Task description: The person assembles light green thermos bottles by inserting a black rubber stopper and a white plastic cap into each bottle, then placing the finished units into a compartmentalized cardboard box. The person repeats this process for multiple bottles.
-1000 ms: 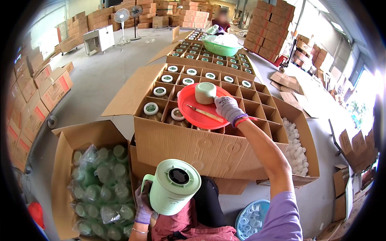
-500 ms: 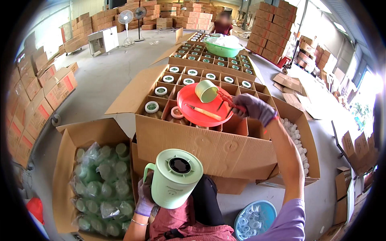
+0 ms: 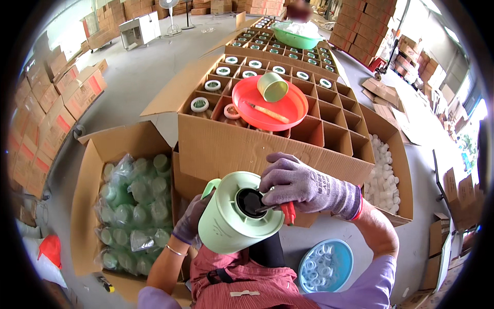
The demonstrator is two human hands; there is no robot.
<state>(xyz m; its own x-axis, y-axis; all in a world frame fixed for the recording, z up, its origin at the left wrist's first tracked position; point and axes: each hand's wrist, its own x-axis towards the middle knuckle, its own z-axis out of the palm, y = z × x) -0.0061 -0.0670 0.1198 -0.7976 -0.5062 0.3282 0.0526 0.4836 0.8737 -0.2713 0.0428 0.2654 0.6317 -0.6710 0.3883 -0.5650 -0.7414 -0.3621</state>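
Note:
My left hand [image 3: 191, 220], in a grey-purple glove, grips a pale green jug [image 3: 226, 219] by its handle side, holding it tilted above my lap. The jug's round end faces up, with a dark round recess [image 3: 250, 202] in its middle. My gloved right hand [image 3: 301, 184] is closed round a red-handled tool [image 3: 288, 213] that looks like pliers, its dark tip reaching the recess. Beyond them, a red plate [image 3: 249, 105] rests on a divided carton, carrying a small green cup [image 3: 272, 87] and a wooden-handled tool [image 3: 270, 112] whose tip is hard to make out.
White-lidded jars stand in several cells of the divided carton [image 3: 247, 149]. At left, an open box [image 3: 85, 206] holds wrapped green jugs or bottles. White caps [image 3: 382, 175] fill a box at right. Below it stands a blue basin [image 3: 339, 280] of clear rings. A person [image 3: 298, 13] is beyond the far cartons.
My right hand has come down from beside the red plate to the jug, bringing the red-handled tool to its dark recess. My left hand still holds the jug; the view has tipped downward.

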